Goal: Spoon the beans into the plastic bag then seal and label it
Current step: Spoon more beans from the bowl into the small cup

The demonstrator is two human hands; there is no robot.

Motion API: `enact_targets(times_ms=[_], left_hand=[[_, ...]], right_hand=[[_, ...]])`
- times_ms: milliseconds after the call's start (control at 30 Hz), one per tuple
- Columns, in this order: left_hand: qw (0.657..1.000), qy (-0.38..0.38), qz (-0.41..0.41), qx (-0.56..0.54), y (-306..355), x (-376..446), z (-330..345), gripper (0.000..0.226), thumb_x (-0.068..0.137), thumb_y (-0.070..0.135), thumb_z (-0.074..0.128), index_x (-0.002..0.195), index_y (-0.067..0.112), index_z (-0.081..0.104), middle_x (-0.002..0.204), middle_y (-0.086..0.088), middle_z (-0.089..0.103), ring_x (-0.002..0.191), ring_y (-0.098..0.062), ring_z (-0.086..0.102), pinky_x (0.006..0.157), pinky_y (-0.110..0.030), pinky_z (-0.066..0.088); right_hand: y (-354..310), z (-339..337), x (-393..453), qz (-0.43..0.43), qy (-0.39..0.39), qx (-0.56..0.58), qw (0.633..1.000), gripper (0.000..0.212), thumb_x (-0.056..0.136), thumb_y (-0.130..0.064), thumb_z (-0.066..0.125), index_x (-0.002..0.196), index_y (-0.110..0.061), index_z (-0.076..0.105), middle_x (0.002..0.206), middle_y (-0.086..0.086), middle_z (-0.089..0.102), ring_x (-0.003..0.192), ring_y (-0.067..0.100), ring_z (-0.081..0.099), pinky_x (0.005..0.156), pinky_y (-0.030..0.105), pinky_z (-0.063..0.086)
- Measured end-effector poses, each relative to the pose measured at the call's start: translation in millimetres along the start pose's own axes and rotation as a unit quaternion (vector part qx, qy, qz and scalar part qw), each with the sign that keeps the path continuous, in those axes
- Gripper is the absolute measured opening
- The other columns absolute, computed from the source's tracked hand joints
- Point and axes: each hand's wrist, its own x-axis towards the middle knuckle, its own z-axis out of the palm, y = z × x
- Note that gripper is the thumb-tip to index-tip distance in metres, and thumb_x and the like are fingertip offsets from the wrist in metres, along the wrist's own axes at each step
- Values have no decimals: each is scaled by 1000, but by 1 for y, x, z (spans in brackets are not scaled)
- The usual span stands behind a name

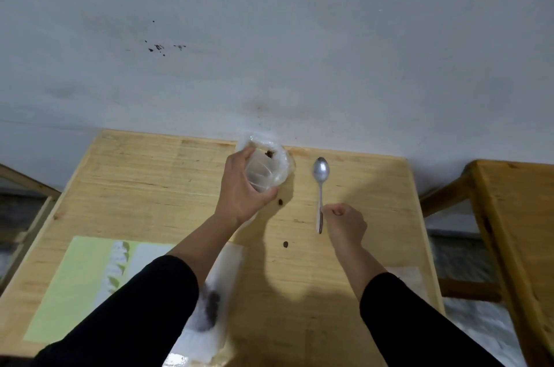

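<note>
Left hand wrapped round clear container, a few dark beans inside. Right hand curled, fingertips pinching handle end of spoon, bowl pointing away. Stray beans on wooden table between both hands. Plastic bag with beans lying under left forearm, green sheet further left.

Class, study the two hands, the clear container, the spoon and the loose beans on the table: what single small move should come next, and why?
Probably the right hand should let go of the spoon, now lying flat on the table, and pick up the two stray beans. The container gripped by the left hand looks nearly empty, and the plastic bag already holds a dark pile.
</note>
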Motion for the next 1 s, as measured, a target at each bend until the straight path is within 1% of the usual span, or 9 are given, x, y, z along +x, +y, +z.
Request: enact_targets(times_ms=[167, 267, 400, 500, 600, 700, 800, 900, 1000], left_hand=[[1000, 1, 17, -16, 10, -9, 5, 91, 62, 26, 85, 138, 18, 36, 134, 3, 38, 122, -5, 39, 101, -17, 32], [999, 0, 29, -25, 15, -13, 7, 91, 61, 24, 86, 137, 18, 37, 131, 4, 39, 122, -6, 38, 102, -17, 32], [997, -5, 68, -32, 27, -20, 3, 91, 61, 30, 86, 136, 15, 37, 125, 10, 37, 118, -1, 35, 94, 1, 25], [995, -37, 87, -23, 32, -25, -12, 106, 53, 41, 88, 140, 16, 32, 127, 13, 33, 121, 0, 32, 98, -7, 25], [993, -61, 91, -32, 31, -30, -38, 117, 43, 56, 84, 141, 19, 31, 129, 12, 34, 120, -1, 34, 95, -6, 26], [994, -49, 96, -37, 24, -37, -67, 88, 63, 42, 82, 137, 18, 40, 125, 10, 43, 114, -2, 40, 84, 2, 28], [993, -11, 93, -67, 16, -45, -96, 46, 81, 31, 70, 122, 17, 54, 112, 8, 57, 101, -6, 52, 82, -4, 36], [993, 20, 57, -104, 6, -54, -123, 12, 86, 24, 65, 97, 20, 61, 84, 14, 60, 77, -1, 55, 66, -1, 38], [988, 54, 40, -141, -6, -63, -142, 5, 89, 23, 61, 88, 19, 60, 76, 11, 60, 72, -4, 55, 65, -10, 39]], right_hand=[[-27, -12, -5, -100, -27, 116, 988, 29, 86, -32, 63, 74, -7, 69, 73, 12, 69, 67, 17, 60, 66, 28, 45], [-61, -24, -20, -132, -130, 219, 958, 13, 83, -33, 68, 76, -22, 71, 71, 0, 68, 67, 10, 60, 71, 26, 51], [-89, -31, -39, -173, -234, 206, 934, 7, 83, -22, 67, 84, -18, 73, 76, 0, 67, 63, 6, 60, 69, 23, 53], [-99, -34, -48, -188, -214, 162, 945, 12, 83, -21, 64, 82, -12, 73, 78, 8, 68, 62, 8, 59, 73, 30, 54], [-110, -37, -61, -208, -211, 133, 946, 12, 80, -24, 65, 73, -20, 73, 74, -3, 70, 68, 9, 63, 77, 32, 53], [-121, -34, -84, -227, -190, 103, 950, 11, 78, -28, 65, 70, -27, 73, 80, -11, 72, 82, 8, 65, 78, 27, 49], [-132, -24, -114, -241, -185, 115, 946, 9, 84, -21, 64, 79, -20, 72, 84, -3, 68, 77, 10, 59, 69, 21, 45], [-137, -15, -146, -228, -187, 157, 943, 12, 87, -30, 64, 80, -21, 68, 75, -9, 64, 66, 0, 56, 55, 8, 42], [-131, -6, -171, -206, -192, 240, 929, 16, 87, -32, 62, 93, -19, 68, 83, -8, 67, 76, 6, 63, 67, 11, 48]])
